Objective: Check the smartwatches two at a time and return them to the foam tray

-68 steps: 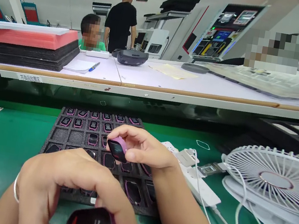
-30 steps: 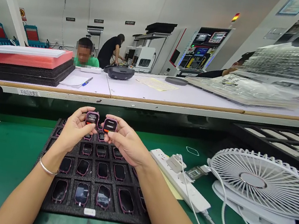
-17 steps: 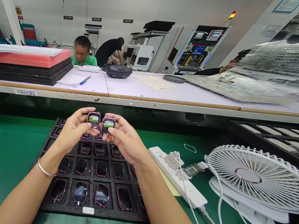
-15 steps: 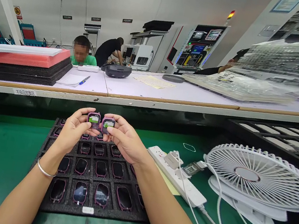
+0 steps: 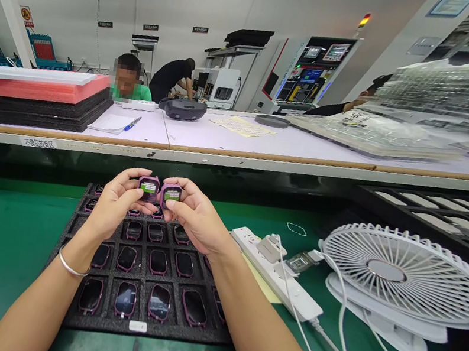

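My left hand [image 5: 115, 206] pinches a small purple watch body [image 5: 148, 186] with a lit screen showing a green band. My right hand [image 5: 195, 218] pinches a second purple watch body [image 5: 171, 193] with the same lit screen. Both are held side by side above the far end of a black foam tray [image 5: 72, 229]. The tray lies on the green mat and holds several purple-rimmed watch bodies with dark screens in its pockets. A silver bangle sits on my left wrist.
A white power strip [image 5: 274, 275] with plugs and white cables lies right of the tray. A white desk fan [image 5: 405, 282] stands at the right. Behind runs a raised white shelf [image 5: 266, 145] with stacked foam sheets [image 5: 37, 91], paper and a pen. People work beyond it.
Both hands rose from near my body to above the tray's far end, each with a watch body. The two screens changed from dark with red to showing a green band.
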The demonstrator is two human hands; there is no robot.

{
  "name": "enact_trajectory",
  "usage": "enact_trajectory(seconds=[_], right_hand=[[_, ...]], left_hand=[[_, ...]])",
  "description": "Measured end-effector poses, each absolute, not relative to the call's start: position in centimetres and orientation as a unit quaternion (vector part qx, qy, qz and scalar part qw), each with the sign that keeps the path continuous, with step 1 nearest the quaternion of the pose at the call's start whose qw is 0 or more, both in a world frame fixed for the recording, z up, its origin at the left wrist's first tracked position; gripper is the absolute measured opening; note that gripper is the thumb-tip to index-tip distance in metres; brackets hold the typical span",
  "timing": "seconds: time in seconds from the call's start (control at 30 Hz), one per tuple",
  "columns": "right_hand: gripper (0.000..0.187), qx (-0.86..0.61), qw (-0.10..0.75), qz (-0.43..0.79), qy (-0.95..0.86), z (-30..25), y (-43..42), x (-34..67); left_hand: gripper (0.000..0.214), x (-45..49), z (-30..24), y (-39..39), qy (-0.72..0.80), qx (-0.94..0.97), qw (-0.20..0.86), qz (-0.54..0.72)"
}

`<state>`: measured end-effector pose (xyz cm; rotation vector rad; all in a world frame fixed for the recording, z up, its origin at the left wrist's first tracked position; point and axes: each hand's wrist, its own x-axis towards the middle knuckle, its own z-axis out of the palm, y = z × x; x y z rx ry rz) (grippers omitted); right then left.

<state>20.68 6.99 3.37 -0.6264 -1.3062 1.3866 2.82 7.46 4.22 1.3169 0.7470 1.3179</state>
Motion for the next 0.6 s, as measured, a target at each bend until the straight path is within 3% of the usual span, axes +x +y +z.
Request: enact_trajectory(seconds=[0.33, 0.6], right_hand=[[0.03, -0.241, 0.543, 0.609, -0.525, 3.6, 7.2, 20.5], [0.021, -0.223, 0.564, 0.538, -0.585, 10.7, 10.3, 20.7]], left_hand=[[0.041, 2.7, 5.0, 7.2, 0.291, 0.539, 0.55, 0.568], [0.04, 2.7, 11.2, 8.9, 0.237, 0.586, 0.508, 0.585]])
